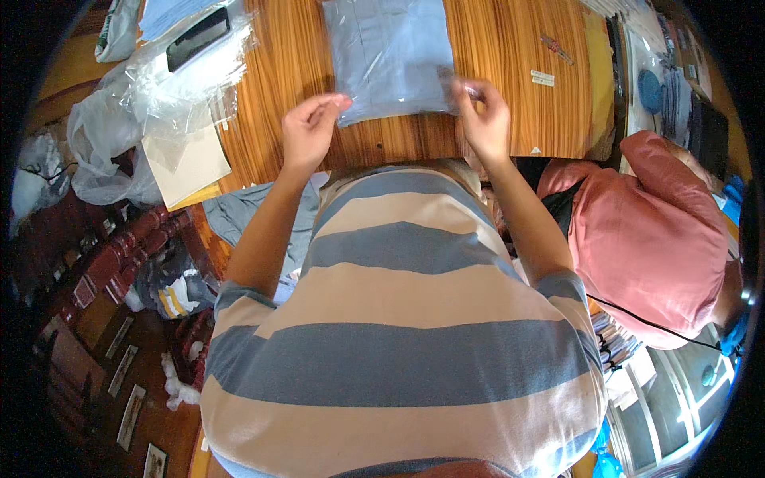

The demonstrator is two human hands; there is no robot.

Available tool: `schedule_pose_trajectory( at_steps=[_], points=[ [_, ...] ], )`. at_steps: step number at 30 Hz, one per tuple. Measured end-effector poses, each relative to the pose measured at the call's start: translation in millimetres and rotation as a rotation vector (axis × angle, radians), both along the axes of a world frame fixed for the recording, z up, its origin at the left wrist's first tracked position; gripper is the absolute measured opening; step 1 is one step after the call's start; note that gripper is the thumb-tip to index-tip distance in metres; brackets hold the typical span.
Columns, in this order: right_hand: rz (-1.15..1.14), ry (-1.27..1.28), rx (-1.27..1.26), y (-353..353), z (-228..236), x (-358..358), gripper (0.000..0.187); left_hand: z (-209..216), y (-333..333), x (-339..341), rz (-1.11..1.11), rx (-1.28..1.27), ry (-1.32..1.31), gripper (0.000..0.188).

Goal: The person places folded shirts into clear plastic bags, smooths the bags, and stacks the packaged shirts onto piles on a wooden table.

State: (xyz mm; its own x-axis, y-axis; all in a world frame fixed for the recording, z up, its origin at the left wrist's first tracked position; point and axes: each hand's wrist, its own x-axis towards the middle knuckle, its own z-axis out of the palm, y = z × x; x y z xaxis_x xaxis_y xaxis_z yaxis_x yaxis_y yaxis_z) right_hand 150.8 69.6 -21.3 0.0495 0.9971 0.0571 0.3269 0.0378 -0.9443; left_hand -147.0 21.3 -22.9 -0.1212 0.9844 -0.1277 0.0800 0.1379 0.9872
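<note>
A folded light-blue garment lies in a clear plastic bag on the wooden table in front of me. My left hand is at the bag's near left corner, thumb and fingers pinched together on the plastic edge. At the near right corner, my right hand also has its fingers closed on a bit of the clear film, slightly blurred. The bag lies flat between both hands, its near edge close to the table's front edge.
To the left, a dark phone rests on clear plastic bags, with beige card sheets nearer me. Small snips and white labels lie on the table at right. A person in pink is close on my right.
</note>
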Motion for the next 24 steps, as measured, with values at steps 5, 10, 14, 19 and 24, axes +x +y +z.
schedule_pose_trajectory(
  at_steps=[5, 10, 14, 19, 24],
  points=[
    [-0.144, 0.135, -0.129, 55, -41, -38, 0.023, -28, 49, 17, 0.357, -0.173, -0.09, 0.032],
    [-0.147, -0.056, -0.049, 63, -38, -42, 0.029, -46, 47, 21, 0.482, 0.025, -0.204, 0.032],
    [-0.231, 0.04, -0.186, 64, -56, -27, 0.036, -51, 25, 12, 0.117, 0.33, 0.031, 0.047],
    [-0.232, -0.087, -0.225, 66, -39, -34, 0.039, -12, 20, 8, -0.207, 0.546, 0.496, 0.072],
    [-0.222, -0.052, -0.184, 69, -38, -35, 0.041, -13, 9, 19, -0.251, 0.552, 0.713, 0.042]
  ],
)
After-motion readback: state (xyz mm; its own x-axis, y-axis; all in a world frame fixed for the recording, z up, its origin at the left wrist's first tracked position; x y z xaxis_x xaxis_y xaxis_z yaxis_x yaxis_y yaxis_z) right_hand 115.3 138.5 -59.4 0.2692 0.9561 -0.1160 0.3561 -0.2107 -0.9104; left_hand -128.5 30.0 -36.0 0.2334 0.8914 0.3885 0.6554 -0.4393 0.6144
